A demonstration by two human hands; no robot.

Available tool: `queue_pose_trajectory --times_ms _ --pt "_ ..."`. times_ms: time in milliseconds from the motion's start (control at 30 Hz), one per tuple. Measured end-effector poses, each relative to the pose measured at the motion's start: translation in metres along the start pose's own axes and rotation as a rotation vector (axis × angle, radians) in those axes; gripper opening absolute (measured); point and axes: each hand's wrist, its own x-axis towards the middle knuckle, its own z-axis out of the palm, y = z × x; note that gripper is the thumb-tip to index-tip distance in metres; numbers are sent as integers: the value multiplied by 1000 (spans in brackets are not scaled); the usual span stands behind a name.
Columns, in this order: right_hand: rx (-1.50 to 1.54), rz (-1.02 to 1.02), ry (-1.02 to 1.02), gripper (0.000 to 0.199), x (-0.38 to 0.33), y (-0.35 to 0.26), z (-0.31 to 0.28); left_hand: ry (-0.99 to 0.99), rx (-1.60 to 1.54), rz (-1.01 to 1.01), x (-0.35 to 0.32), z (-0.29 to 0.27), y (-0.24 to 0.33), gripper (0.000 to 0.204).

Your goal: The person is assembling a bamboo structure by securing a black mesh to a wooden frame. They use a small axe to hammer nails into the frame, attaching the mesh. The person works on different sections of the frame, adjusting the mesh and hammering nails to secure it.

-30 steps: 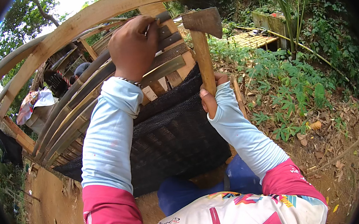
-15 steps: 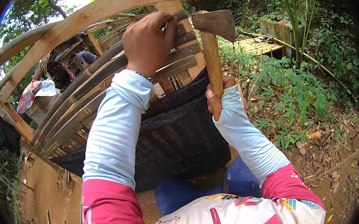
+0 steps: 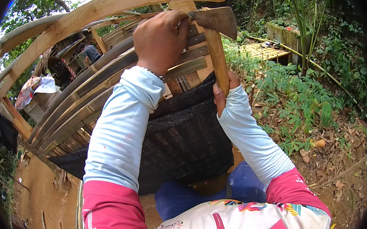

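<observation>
My right hand [image 3: 226, 92] is wrapped round the wooden handle of a hatchet [image 3: 218, 54], which stands upright with its dark metal head at the top. Its blade points right, and the blunt back of the head is close to the fingertips of my left hand [image 3: 159, 40]. That hand is closed in a pinch at the end of a dark bamboo slat [image 3: 195, 40], against a wooden post [image 3: 205, 64]. Whatever the pinch holds is hidden. Below both hands, black netting [image 3: 185, 136] covers the lower part of the slatted bamboo wall.
A long wooden beam [image 3: 138, 0] curves across the top. Further off at left, a person [image 3: 91, 53] bends near a thatched hut, with a covered bundle [image 3: 40, 94] nearer. Green plants [image 3: 295, 100] grow on the slope at right, before a bamboo platform [image 3: 265, 51].
The hatchet head has shifted left, closer to the fingertips of my left hand, and its handle leans more. My left hand stays pinched at the slat. The view has shifted slightly.
</observation>
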Motion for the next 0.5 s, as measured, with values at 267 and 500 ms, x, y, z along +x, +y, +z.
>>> queue_pose_trajectory --times_ms 267,500 --pt "-338 -265 62 45 16 -4 -2 -29 22 -19 -1 -3 2 13" --pt "-319 -145 -14 46 16 0 -11 -25 31 -2 -2 0 0 12"
